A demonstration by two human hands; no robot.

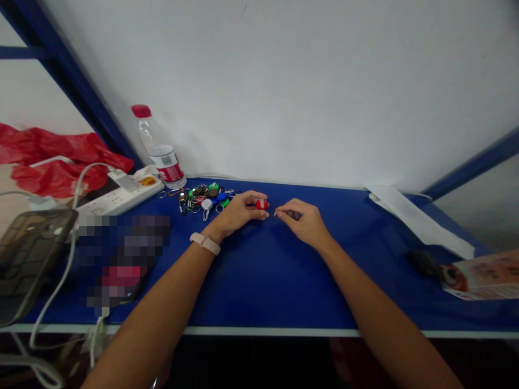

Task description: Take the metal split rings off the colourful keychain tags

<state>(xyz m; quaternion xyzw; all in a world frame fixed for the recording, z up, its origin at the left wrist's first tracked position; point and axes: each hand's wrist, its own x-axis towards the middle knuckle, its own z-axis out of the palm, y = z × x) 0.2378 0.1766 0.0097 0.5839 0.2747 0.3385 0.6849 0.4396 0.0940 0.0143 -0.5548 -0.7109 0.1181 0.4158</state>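
Observation:
My left hand [242, 209], with a light band at the wrist, holds a small red key reel [263, 203] between thumb and fingers. Just to its right, my right hand [303, 220] pinches a small shiny metal ring [275, 214] between thumb and forefinger. A gap lies between the two hands; whether a cord joins the ring to the reel is too fine to tell. Left of my left hand lies a pile of key reels [206, 204] in green, black, blue and white, with metal rings and clips among them.
A water bottle [162, 154] stands behind the pile, beside a white power strip [117, 200] with cables. On the left lie a phone with a blurred screen [125, 259] and a dark case [32, 259]. Folded white paper [421, 221] and a printed packet [486, 275] are on the right.

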